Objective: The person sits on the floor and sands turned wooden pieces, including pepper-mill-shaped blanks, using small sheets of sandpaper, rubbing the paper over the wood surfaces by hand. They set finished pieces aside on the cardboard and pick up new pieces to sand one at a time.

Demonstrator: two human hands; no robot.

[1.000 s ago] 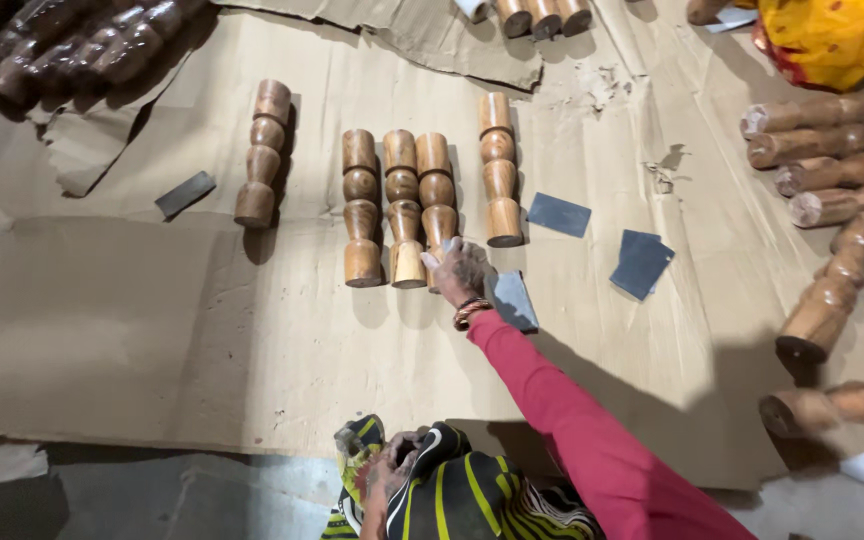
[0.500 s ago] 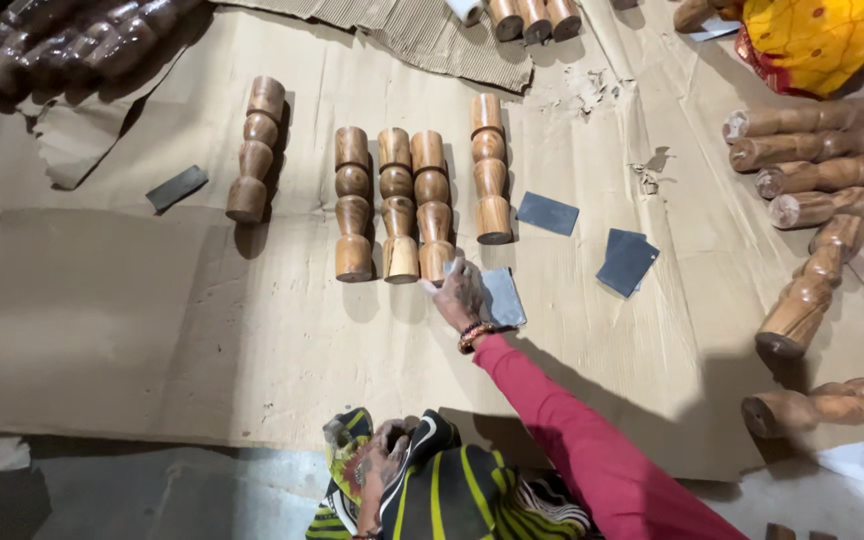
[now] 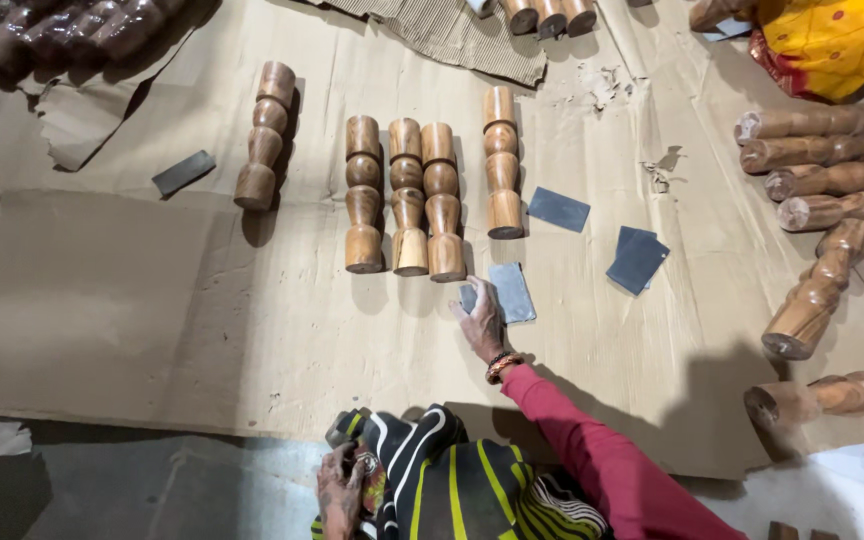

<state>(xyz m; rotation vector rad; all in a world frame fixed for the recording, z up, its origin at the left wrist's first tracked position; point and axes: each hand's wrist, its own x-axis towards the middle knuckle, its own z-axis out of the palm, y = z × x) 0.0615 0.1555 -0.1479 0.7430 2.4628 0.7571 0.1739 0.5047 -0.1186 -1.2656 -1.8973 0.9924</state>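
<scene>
1. Your left hand (image 3: 340, 490) sits at 6 o'clock, nearest you, fingers curled onto the black-and-yellow striped cloth (image 3: 432, 470) over your lap; it holds a fold of that cloth.
2. Your right hand (image 3: 482, 322) reaches out in a red sleeve (image 3: 602, 460), fingers narrow and flat on a small grey sandpaper piece (image 3: 468, 297) lying on the cardboard sheet (image 3: 152, 320) on the floor.
3. Just beside it, at 1 o'clock of the hand, lies a larger grey sandpaper sheet (image 3: 511, 292), long axis pointing 12 to 6.
4. Further out, three turned wooden legs (image 3: 405, 196) lie touching side by side, long axes 12 to 6, broad ends toward you.
5. A fourth leg (image 3: 501, 160) lies apart at their 2 o'clock, same direction.
6. A fifth leg (image 3: 264, 135) lies at 10 o'clock, tilted slightly.
7. At 3 o'clock more legs (image 3: 822, 150) lie stacked crosswise.
</scene>
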